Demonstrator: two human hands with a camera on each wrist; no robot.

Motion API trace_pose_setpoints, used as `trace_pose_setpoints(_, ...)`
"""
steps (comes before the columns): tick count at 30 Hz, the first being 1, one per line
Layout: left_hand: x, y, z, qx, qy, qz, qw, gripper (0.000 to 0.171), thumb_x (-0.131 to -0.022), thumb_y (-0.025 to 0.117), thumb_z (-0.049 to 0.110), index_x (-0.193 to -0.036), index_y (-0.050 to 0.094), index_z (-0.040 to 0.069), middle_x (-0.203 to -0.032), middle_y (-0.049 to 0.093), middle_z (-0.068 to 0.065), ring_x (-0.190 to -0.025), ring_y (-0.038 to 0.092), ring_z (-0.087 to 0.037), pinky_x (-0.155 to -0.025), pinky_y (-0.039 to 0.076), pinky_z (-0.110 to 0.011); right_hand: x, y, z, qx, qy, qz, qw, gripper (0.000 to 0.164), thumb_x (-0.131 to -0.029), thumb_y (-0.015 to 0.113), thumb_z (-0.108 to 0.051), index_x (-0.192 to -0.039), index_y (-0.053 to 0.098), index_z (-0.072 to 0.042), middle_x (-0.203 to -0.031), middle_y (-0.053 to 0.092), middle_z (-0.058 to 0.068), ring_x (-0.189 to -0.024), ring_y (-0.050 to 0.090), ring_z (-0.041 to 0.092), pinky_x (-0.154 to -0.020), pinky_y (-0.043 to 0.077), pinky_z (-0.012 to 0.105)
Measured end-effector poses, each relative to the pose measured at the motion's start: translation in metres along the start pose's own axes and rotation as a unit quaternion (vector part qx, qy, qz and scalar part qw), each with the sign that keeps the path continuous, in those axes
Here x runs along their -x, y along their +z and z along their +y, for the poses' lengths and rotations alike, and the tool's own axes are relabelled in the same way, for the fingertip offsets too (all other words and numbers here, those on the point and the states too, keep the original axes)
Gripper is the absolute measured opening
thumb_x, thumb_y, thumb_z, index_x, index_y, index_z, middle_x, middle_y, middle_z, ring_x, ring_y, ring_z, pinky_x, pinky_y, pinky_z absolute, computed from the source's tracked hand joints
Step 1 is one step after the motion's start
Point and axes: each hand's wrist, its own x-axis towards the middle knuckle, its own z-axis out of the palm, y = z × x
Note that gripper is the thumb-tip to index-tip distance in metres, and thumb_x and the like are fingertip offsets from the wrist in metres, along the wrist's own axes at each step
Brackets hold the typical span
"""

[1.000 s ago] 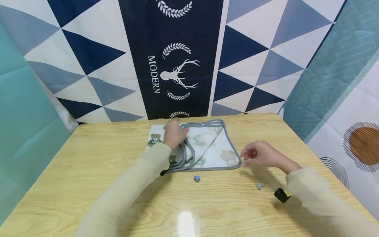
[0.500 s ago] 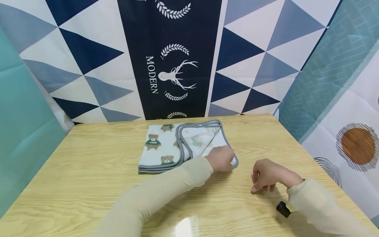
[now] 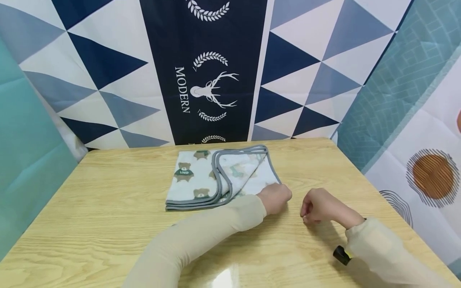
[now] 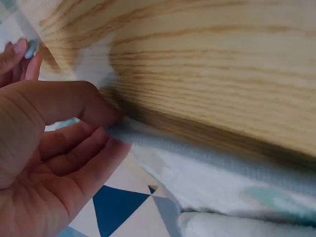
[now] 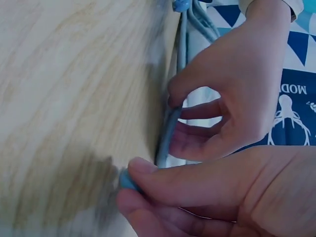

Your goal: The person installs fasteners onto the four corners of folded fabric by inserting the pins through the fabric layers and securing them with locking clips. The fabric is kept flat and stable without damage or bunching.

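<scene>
A folded white blanket (image 3: 196, 182) with brown bears and grey edging lies near the back of the table. My left hand (image 3: 275, 198) pinches its grey edging (image 4: 197, 153) at the near right corner, thumb on one side and fingers on the other. To the right, just above the tabletop, my right hand (image 3: 320, 206) pinches a small blue piece (image 5: 127, 180) between thumb and forefinger. Only the blue end shows; the fingers hide the rest. A second blue piece (image 5: 181, 5) sits at the blanket's edge at the top of the right wrist view.
The wooden table (image 3: 90, 216) reaches back to a patterned cloth wall (image 3: 212, 80). Teal hangings close off the left side (image 3: 21, 160) and the right. A black wrist camera (image 3: 341, 255) hangs below my right sleeve.
My left hand has moved right, from the blanket's middle to its near right corner, and grips the edging. My right hand has left that corner and picked up the small blue piece off the table.
</scene>
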Motion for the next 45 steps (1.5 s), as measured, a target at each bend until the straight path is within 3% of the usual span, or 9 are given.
trace_pose_setpoints(7,-0.011,0.000,-0.007,0.040,-0.036,0.008,0.9985,0.010,-0.089,0.061,0.008,-0.090,0.066,0.016,-0.091,0.070,0.005,-0.076,0.063,-0.007,-0.066,0.053,-0.017,-0.008,-0.010,-0.001,0.006,-0.033,0.051,0.998,0.011,-0.068,0.075,-0.001,-0.065,0.070,-0.012,-0.062,0.065,-0.006,-0.057,0.049,0.002,-0.053,0.042,0.019)
trace_pose_setpoints(12,-0.019,-0.004,-0.029,0.182,-0.060,0.040,0.9806,0.008,-0.090,0.064,0.014,-0.084,0.067,0.010,-0.075,0.064,0.003,-0.064,0.053,-0.007,-0.057,0.044,-0.014,-0.018,-0.014,-0.003,-0.010,-0.052,0.081,0.995,0.013,-0.072,0.076,0.000,-0.068,0.071,-0.011,-0.065,0.066,-0.005,-0.059,0.049,0.002,-0.055,0.044,0.018)
trace_pose_setpoints(15,-0.016,-0.009,-0.050,0.296,-0.074,0.059,0.9506,0.009,-0.088,0.066,0.011,-0.089,0.073,0.006,-0.080,0.071,-0.001,-0.065,0.053,-0.007,-0.058,0.042,-0.013,-0.028,-0.017,-0.009,-0.032,-0.056,0.096,0.993,0.011,-0.075,0.077,-0.001,-0.072,0.072,-0.010,-0.069,0.069,-0.002,-0.061,0.054,0.003,-0.057,0.047,0.018)
trace_pose_setpoints(21,-0.003,-0.009,-0.089,0.495,-0.160,0.083,0.8501,0.022,-0.088,0.065,0.009,-0.108,0.072,0.007,-0.106,0.074,-0.007,-0.085,0.062,-0.009,-0.069,0.048,-0.015,-0.053,-0.015,-0.014,-0.097,-0.075,0.136,0.983,0.003,-0.081,0.075,-0.006,-0.084,0.074,-0.006,-0.081,0.074,0.007,-0.068,0.066,0.006,-0.061,0.052,0.018)
trace_pose_setpoints(23,0.003,-0.009,-0.098,0.521,-0.182,0.097,0.8282,0.024,-0.089,0.065,0.013,-0.111,0.071,0.007,-0.110,0.073,-0.007,-0.088,0.062,-0.010,-0.071,0.048,-0.015,-0.061,-0.013,-0.014,-0.109,-0.087,0.149,0.979,0.004,-0.082,0.074,-0.007,-0.086,0.074,-0.006,-0.082,0.074,0.007,-0.068,0.066,0.005,-0.061,0.053,0.018)
trace_pose_setpoints(25,0.007,-0.009,-0.105,0.534,-0.190,0.104,0.8171,0.026,-0.091,0.064,0.015,-0.115,0.070,0.007,-0.113,0.072,-0.008,-0.093,0.062,-0.011,-0.072,0.048,-0.015,-0.067,-0.011,-0.015,-0.119,-0.094,0.161,0.975,0.004,-0.083,0.073,-0.006,-0.087,0.073,-0.007,-0.083,0.074,0.007,-0.070,0.066,0.003,-0.062,0.054,0.017)
trace_pose_setpoints(31,0.015,-0.011,-0.117,0.563,-0.202,0.105,0.7944,0.032,-0.093,0.063,0.015,-0.123,0.065,0.007,-0.119,0.069,-0.010,-0.105,0.064,-0.017,-0.077,0.050,-0.017,-0.082,-0.009,-0.019,-0.156,-0.110,0.178,0.965,0.006,-0.085,0.071,-0.005,-0.090,0.073,-0.007,-0.085,0.074,0.008,-0.075,0.067,-0.002,-0.068,0.055,0.015)
trace_pose_setpoints(41,0.016,-0.019,-0.115,0.581,-0.205,0.112,0.7798,0.029,-0.091,0.064,0.013,-0.119,0.067,0.005,-0.116,0.070,-0.011,-0.097,0.062,-0.012,-0.073,0.048,-0.014,-0.091,-0.011,-0.023,-0.188,-0.119,0.176,0.959,0.008,-0.084,0.071,-0.005,-0.092,0.073,-0.003,-0.085,0.074,0.012,-0.074,0.067,-0.003,-0.068,0.055,0.015)
trace_pose_setpoints(45,0.018,-0.015,-0.111,0.574,-0.210,0.118,0.7826,0.025,-0.091,0.065,0.012,-0.115,0.069,0.006,-0.113,0.071,-0.010,-0.092,0.061,-0.009,-0.068,0.045,-0.012,-0.092,-0.007,-0.023,-0.201,-0.103,0.169,0.959,0.010,-0.084,0.071,-0.006,-0.093,0.073,-0.003,-0.086,0.074,0.013,-0.072,0.066,-0.004,-0.066,0.055,0.016)
